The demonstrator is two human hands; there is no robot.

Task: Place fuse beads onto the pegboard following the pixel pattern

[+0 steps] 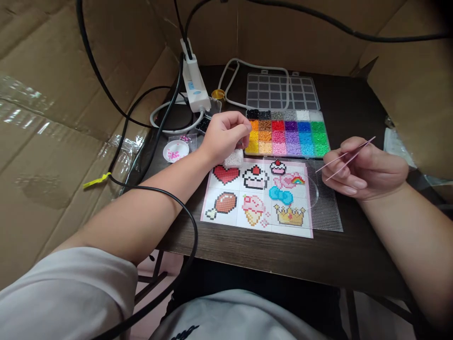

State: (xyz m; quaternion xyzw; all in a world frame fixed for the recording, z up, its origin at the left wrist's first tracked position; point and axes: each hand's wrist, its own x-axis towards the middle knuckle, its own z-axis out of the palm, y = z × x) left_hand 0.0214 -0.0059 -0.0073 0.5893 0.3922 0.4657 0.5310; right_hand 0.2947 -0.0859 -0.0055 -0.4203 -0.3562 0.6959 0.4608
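Note:
My left hand [226,136] is held at the left edge of the bead box [288,134], its thumb and fingers pinched together; what lies between them, if anything, is hidden. Under its wrist sits a small box of white beads [233,158]. My right hand [371,169] grips pink tweezers [350,159], their tips spread apart and pointing left, above the clear pegboard [329,208]. Pixel designs of a heart, cupcakes, an ice cream and a crown cover the pattern sheet [219,189], which the pegboard partly overlaps.
A white dish [176,151] with pink beads stands at the left, near a small tray of black beads [203,124]. Behind are a power strip [195,89] and a gold-coloured cup [218,96]. A black cable [193,226] loops across my left forearm. Cardboard walls [300,38] enclose the table.

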